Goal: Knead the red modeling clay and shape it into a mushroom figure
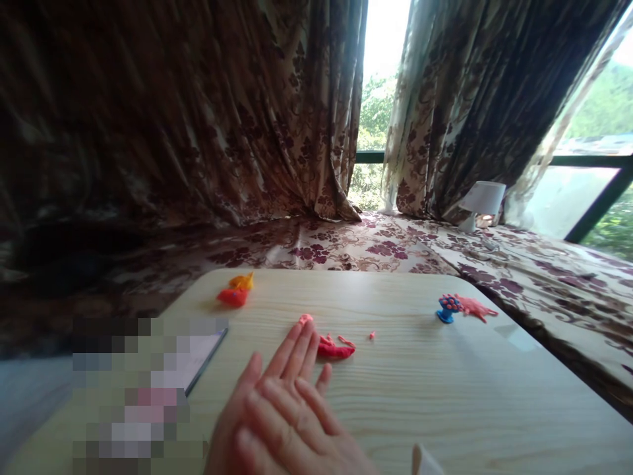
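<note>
Heavy brown floral curtains (277, 132) hung behind a pale wood-grain desk (420, 389) with rounded corners. On it, near the middle, a curved, bright-red, clay-like piece (336, 351) lay just to the right of the left hand's fingertips, thin pink strands (346, 341) along its far side. A pink clay-like bit (306, 318) showed right at those fingertips; whether they touched it I could not tell.

The left hand (284, 369) was palm up, its middle fingers straight and close together, thumb and little finger standing apart. Across it the right hand (301, 422) lay palm down, fingers extended and slightly parted. Such a crossed hold would suit pressing or rolling something small, but the palms covered whatever might have been between them.

Farther out sat a tiny pink crumb (372, 336), then a red-and-yellow clay-like lump (235, 293) toward the far left corner. Near the far right, a blue mushroom-shaped figure with red dots (448, 308) stood upright before a flat, pointed pink piece (477, 309), both perhaps put there to leave working room.

Blocky blurring hid most of a flat dark-edged object (206, 361) at left; a pale item (425, 462) was cut off below.
</note>
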Demonstrator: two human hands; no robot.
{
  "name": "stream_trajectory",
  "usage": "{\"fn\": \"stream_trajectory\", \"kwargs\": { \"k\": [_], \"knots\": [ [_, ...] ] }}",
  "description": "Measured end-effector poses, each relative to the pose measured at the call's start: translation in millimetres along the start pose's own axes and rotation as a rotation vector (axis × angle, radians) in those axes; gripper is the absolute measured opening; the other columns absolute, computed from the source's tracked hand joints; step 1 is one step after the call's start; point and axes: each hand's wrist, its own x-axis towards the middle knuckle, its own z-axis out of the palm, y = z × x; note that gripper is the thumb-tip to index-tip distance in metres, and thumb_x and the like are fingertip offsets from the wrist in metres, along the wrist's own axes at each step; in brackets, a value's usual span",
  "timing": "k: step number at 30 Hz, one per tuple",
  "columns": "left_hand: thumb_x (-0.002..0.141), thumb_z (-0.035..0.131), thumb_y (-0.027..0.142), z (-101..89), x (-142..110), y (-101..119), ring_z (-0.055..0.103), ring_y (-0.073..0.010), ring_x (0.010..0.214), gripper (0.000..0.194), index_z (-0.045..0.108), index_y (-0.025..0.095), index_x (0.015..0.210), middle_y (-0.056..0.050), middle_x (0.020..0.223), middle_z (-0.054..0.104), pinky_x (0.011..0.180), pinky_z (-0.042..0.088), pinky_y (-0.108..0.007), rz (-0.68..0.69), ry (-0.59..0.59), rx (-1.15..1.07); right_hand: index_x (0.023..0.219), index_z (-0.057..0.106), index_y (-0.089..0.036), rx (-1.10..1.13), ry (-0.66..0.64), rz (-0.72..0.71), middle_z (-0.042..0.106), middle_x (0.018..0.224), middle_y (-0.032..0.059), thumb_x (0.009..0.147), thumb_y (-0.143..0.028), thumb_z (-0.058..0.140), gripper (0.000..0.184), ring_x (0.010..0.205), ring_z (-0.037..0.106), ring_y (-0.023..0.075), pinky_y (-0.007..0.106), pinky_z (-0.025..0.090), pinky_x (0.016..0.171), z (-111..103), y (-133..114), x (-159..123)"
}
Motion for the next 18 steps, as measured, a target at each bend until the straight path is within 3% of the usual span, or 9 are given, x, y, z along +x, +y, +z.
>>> {"fn": "stream_trajectory", "kwargs": {
  "k": [2, 4, 6, 8, 10, 13, 15, 17, 18],
  "knots": [
    [0.09, 0.022, 0.04, 10.3, -0.2, 0.4, 0.01, -0.013, 0.138, 0.049, 0.052, 0.027, 0.126, 0.002, 0.137, 0.048, 0.11, 0.014, -0.037, -0.058, -0.001, 0.03, 0.131, 0.046, -0.02, -0.001, 0.017, 0.094, 0.052, 0.132, 0.0046, 0.092, -0.025, 0.044, 0.04, 0.126, 0.042, 0.0199, 0.037, 0.037, 0.105, -4.2, -0.3, 1.1],
    [0.089, 0.02, 0.041, 17.4, -1.7, 1.4, 0.021, -0.0141, 0.136, 0.054, 0.057, 0.019, 0.121, -0.002, 0.128, 0.056, 0.106, 0.025, -0.033, -0.079, 0.014, 0.087, 0.133, 0.044, -0.015, 0.001, 0.009, 0.108, 0.04, 0.14, 0.0087, 0.088, -0.031, 0.048, 0.048, 0.134, 0.028, 0.0247, 0.045, 0.024, 0.11, -5.8, 3.7, -1.1],
    [0.089, 0.015, 0.04, 19.6, -4.1, 4.8, 0.033, -0.0147, 0.131, 0.058, 0.063, 0.017, 0.113, -0.006, 0.124, 0.06, 0.101, 0.035, -0.031, -0.057, 0.044, 0.12, 0.131, 0.046, -0.015, 0.013, -0.041, 0.063, 0.037, 0.142, 0.0065, 0.087, -0.032, 0.049, 0.047, 0.135, 0.024, 0.0233, 0.046, 0.016, 0.112, -3.7, 8.6, -5.2],
    [0.09, 0.013, 0.038, 17.6, -4.8, 6.8, 0.023, -0.013, 0.135, 0.057, 0.054, 0.016, 0.123, -0.003, 0.134, 0.052, 0.104, 0.03, -0.032, -0.027, 0.06, 0.082, 0.133, 0.042, -0.017, 0.017, -0.125, -0.078, 0.043, 0.139, 0.002, 0.092, -0.027, 0.042, 0.043, 0.135, 0.026, 0.0169, 0.039, 0.015, 0.113, 5.7, 9.0, -8.0],
    [0.091, 0.018, 0.038, 13.6, -2.5, 2.5, 0.01, -0.0131, 0.138, 0.05, 0.052, 0.025, 0.126, 0.003, 0.14, 0.044, 0.109, 0.022, -0.036, -0.058, 0.042, 0.023, 0.135, 0.039, -0.025, -0.003, -0.071, -0.009, 0.046, 0.136, -0.0039, 0.095, -0.021, 0.036, 0.041, 0.131, 0.033, 0.0077, 0.025, 0.026, 0.11, 17.9, 4.5, -6.0],
    [0.088, 0.025, 0.045, 7.8, 2.8, -9.7, 0.0, -0.015, 0.137, 0.05, 0.062, 0.026, 0.116, 0.003, 0.138, 0.047, 0.112, 0.011, -0.037, -0.163, 0.022, 0.012, 0.134, 0.042, -0.024, -0.041, -0.039, 0.159, 0.048, 0.135, 0.0031, 0.09, -0.005, 0.035, 0.049, 0.132, 0.032, 0.0173, 0.042, 0.025, 0.111, 19.2, 1.2, 2.1],
    [0.089, 0.024, 0.04, 5.5, 4.2, -11.7, 0.0, -0.0139, 0.138, 0.045, 0.062, 0.034, 0.112, 0.009, 0.136, 0.048, 0.112, 0.008, -0.042, -0.1, 0.121, 0.057, 0.135, 0.042, -0.018, -0.008, -0.106, 0.094, 0.04, 0.141, 0.005, 0.089, -0.017, 0.046, 0.046, 0.134, 0.027, 0.0216, 0.044, 0.022, 0.111, 7.8, 6.0, 2.5],
    [0.089, 0.02, 0.035, 5.0, 4.0, -8.6, -0.005, -0.011, 0.138, 0.046, 0.058, 0.037, 0.117, 0.013, 0.14, 0.042, 0.112, 0.006, -0.043, -0.038, 0.172, 0.078, 0.134, 0.043, -0.016, 0.029, -0.137, -0.025, 0.038, 0.142, 0.0035, 0.091, -0.028, 0.045, 0.045, 0.135, 0.025, 0.0178, 0.038, 0.02, 0.112, 1.8, 10.9, -3.5],
    [0.09, 0.02, 0.035, 5.4, 3.9, -7.5, -0.002, -0.0126, 0.138, 0.047, 0.056, 0.035, 0.12, 0.011, 0.141, 0.041, 0.112, 0.007, -0.044, -0.015, 0.188, 0.094, 0.133, 0.044, -0.02, 0.046, -0.075, -0.038, 0.044, 0.138, -0.0007, 0.094, -0.03, 0.039, 0.04, 0.133, 0.029, 0.0124, 0.031, 0.021, 0.112, 4.9, 11.1, -7.5]
  ]
}}
